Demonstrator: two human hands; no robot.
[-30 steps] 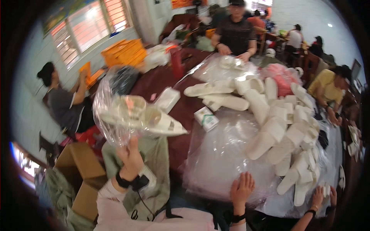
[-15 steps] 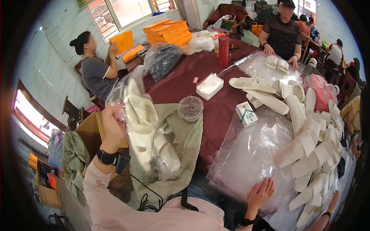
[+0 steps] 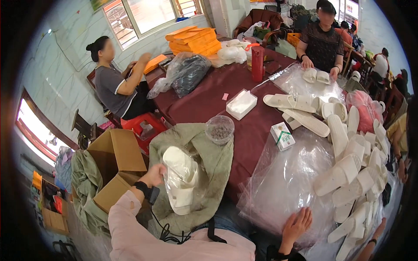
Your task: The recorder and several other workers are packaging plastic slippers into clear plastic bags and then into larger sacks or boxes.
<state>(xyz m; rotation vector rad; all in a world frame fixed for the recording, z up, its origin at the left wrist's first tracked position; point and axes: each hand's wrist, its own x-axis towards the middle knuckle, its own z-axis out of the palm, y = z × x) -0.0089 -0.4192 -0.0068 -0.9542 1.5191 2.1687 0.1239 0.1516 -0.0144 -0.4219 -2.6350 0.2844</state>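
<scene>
My left hand (image 3: 154, 175) grips the top of a clear plastic bag (image 3: 182, 179) holding white slippers. The bag hangs inside the mouth of a large grey-green sack (image 3: 208, 162) at the table's near left corner. My right hand (image 3: 296, 226) lies flat, fingers spread, on a stack of clear plastic bags (image 3: 287, 182) on the dark red table (image 3: 217, 98). Rows of white slippers (image 3: 352, 165) lie to the right of that stack.
An open cardboard box (image 3: 117, 163) stands left of the sack. On the table are a round plastic tub (image 3: 220, 129), a small green-white carton (image 3: 283, 135), a white box (image 3: 241, 104) and a red bottle (image 3: 257, 63). People sit at the left and far side.
My left hand has swung the bagged slippers from up over the table down and left into the grey-green sack. My right hand stayed on the plastic bags.
</scene>
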